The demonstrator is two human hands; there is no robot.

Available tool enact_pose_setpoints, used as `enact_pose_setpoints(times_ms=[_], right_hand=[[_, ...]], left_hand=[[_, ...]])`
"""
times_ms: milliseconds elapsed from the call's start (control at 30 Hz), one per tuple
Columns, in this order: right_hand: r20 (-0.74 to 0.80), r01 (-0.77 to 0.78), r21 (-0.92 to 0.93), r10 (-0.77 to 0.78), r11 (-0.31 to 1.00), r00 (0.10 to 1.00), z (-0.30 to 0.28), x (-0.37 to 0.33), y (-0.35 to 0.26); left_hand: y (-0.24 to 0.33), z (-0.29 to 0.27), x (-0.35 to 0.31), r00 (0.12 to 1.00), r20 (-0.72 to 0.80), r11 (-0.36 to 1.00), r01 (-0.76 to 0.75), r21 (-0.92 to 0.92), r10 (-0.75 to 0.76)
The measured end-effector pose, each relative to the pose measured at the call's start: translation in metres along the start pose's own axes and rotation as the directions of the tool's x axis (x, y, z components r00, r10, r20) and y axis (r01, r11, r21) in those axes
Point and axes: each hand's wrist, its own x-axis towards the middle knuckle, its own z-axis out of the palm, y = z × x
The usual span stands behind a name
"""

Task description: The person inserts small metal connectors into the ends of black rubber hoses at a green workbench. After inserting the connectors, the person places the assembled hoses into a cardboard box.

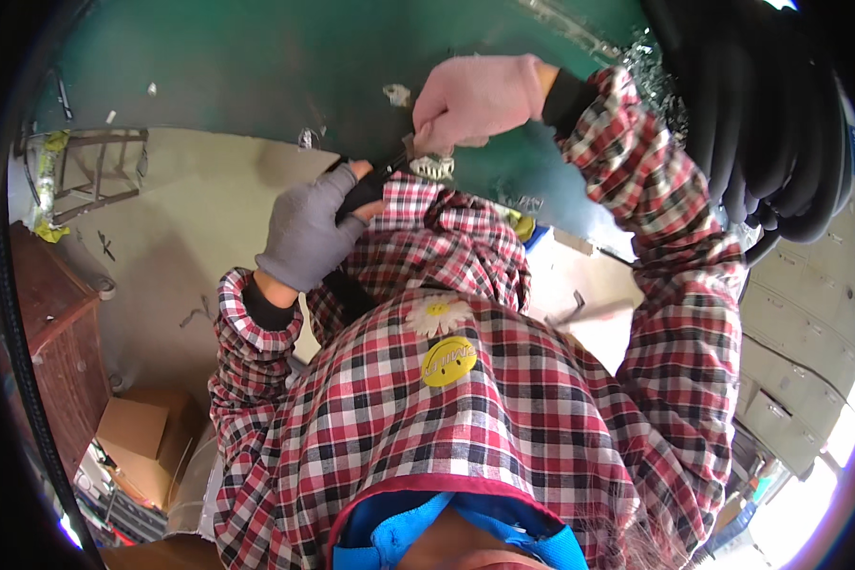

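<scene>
My left hand (306, 233), in a grey glove with bare fingertips, is closed around a black tube-like piece (372, 187) near the edge of the green table (256, 76). My right hand (480, 100), in a pink glove, reaches in over the table with thumb and fingers pinched together. Its fingertips are close to the end of the black piece. What they pinch is small and mostly hidden; a thin brownish edge shows beside them. Just below lies a pale, ragged scrap (432, 168) at the table's edge.
Small scraps (396, 95) lie on the table. A thick bundle of black tubes (769, 123) hangs at the right. A metal frame (104, 171), a reddish-brown cabinet (62, 332) and a cardboard box (147, 442) stand at the left. Pale lockers (798, 323) line the right side.
</scene>
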Motion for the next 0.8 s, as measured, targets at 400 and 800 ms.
enact_pose_setpoints(times_ms=[400,800], right_hand=[[-0.92,-0.39,-0.181,-0.015,0.903,0.393,0.036,-0.038,0.07],[-0.758,0.355,-0.575,-0.643,0.737,0.107,0.135,-0.037,-0.109]], left_hand=[[0.025,-0.138,-0.106,0.917,0.288,0.838,0.377,-0.394,-0.276],[0.106,-0.268,-0.053,0.916,-0.179,0.547,-0.362,-0.755,0.36]])
